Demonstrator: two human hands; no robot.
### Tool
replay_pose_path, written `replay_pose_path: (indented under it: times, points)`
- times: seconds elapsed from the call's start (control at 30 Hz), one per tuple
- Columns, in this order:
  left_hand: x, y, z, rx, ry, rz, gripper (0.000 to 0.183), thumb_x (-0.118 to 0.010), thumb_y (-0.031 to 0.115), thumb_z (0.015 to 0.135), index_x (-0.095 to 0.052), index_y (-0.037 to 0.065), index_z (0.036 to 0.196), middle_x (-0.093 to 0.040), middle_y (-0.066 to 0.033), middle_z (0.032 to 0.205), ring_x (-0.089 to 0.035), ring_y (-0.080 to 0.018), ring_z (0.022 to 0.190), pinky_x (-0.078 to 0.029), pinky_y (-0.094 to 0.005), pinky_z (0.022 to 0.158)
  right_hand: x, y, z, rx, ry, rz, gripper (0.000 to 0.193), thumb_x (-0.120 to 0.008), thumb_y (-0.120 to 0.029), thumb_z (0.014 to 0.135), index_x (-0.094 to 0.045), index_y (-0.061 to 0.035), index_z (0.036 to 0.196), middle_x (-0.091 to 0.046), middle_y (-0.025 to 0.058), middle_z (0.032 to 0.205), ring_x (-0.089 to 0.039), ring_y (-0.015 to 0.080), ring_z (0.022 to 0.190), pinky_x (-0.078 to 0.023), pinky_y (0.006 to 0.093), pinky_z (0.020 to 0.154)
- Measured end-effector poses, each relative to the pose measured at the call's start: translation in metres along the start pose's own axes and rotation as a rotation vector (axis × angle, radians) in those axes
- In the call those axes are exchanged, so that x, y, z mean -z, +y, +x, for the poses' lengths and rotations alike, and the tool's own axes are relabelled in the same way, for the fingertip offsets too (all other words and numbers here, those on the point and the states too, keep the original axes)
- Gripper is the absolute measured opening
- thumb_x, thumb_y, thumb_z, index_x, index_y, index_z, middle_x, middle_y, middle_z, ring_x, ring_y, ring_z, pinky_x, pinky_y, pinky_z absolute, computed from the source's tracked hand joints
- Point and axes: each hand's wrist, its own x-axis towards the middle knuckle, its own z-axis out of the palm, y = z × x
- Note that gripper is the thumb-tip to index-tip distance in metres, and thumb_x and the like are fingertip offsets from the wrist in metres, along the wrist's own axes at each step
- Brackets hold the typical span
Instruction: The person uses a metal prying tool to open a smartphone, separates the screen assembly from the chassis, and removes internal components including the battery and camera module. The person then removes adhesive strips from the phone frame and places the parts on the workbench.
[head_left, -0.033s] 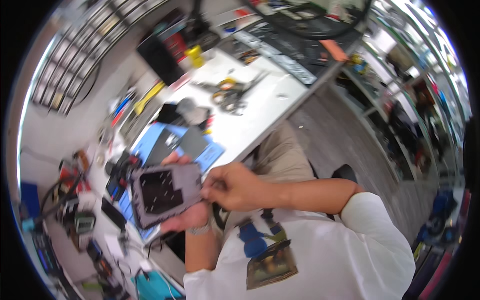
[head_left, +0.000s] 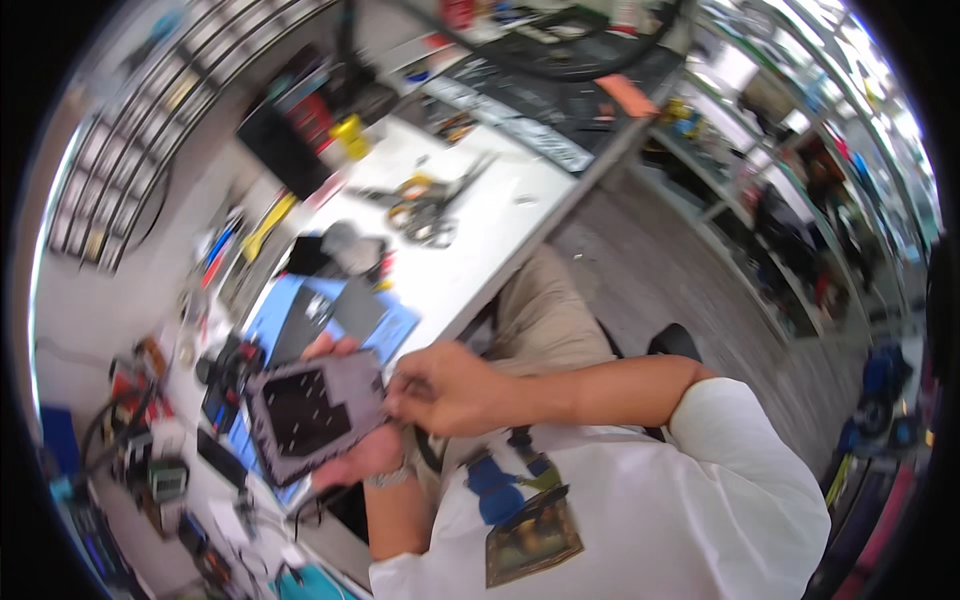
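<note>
The left hand (head_left: pixel 368 455) is gripping a flat grey-and-black object (head_left: pixel 310 410), which is sitting at eight o'clock in the head view; the right hand (head_left: pixel 440 388) is holding bunched fingers at the object's three o'clock edge, whether pinching anything I cannot tell; a blue mat (head_left: pixel 398 322) is lying at the object's twelve o'clock

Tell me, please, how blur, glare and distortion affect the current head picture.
Head view: blur smears the yellow-and-dark tools and softens the held grey piece, leaving its white streaks unidentifiable; head view: bright light washes out parts of the right-hand shelving near the rim; head view: fisheye distortion bows the gridded wall rack.
</note>
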Motion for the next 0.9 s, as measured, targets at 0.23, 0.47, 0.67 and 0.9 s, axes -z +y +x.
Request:
replay_pose_path:
  times: [0.23, 0.47, 0.67, 0.9]
  points:
    - [-0.056, -0.033, -0.009, 0.117, -0.081, -0.267, 0.134, -0.052, 0.101, 0.086, -0.04, -0.012, 0.158, -0.058, -0.0255, 0.147, -0.063, -0.033, 0.128, -0.052, -0.0476, 0.115, 0.049, 0.005, -0.046, -0.115, 0.099, 0.103, 0.016, -0.075, -0.009, 0.092, -0.075, 0.0059, 0.089, -0.076, 0.0184, 0.076, -0.078, 0.0255, 0.074, -0.061, 0.0396, 0.07]
    - [-0.1, -0.08, -0.024, 0.358, -0.185, -0.741, 0.122, -0.053, 0.097, 0.09, -0.032, 0.007, 0.17, -0.056, -0.0328, 0.151, -0.064, -0.0423, 0.13, -0.053, -0.0554, 0.115, 0.085, 0.028, -0.095, -0.202, 0.236, 0.256, 0.01, -0.076, -0.008, 0.095, -0.075, -0.0003, 0.09, -0.068, 0.0005, 0.073, -0.062, 0.0039, 0.067, -0.049, 0.027, 0.059]
    - [-0.125, -0.088, -0.04, 0.397, -0.071, -0.576, 0.1, -0.039, 0.09, 0.102, -0.043, 0.011, 0.165, -0.066, -0.0278, 0.14, -0.073, -0.0363, 0.118, -0.062, -0.0504, 0.102, 0.098, 0.038, -0.119, -0.228, 0.248, 0.292, 0.011, -0.073, -0.005, 0.1, -0.07, -0.0028, 0.089, -0.064, -0.0076, 0.081, -0.053, -0.0001, 0.07, -0.042, 0.0223, 0.061]
    - [-0.11, -0.084, -0.049, 0.363, 0.137, -0.33, 0.094, -0.033, 0.088, 0.105, -0.045, 0.016, 0.164, -0.068, -0.0245, 0.137, -0.073, -0.0361, 0.117, -0.061, -0.0524, 0.1, 0.099, 0.052, -0.138, -0.108, 0.458, -0.029, 0.014, -0.07, -0.011, 0.107, -0.065, 0.0013, 0.112, -0.068, 0.0104, 0.082, -0.064, 0.0163, 0.072, -0.053, 0.034, 0.067]
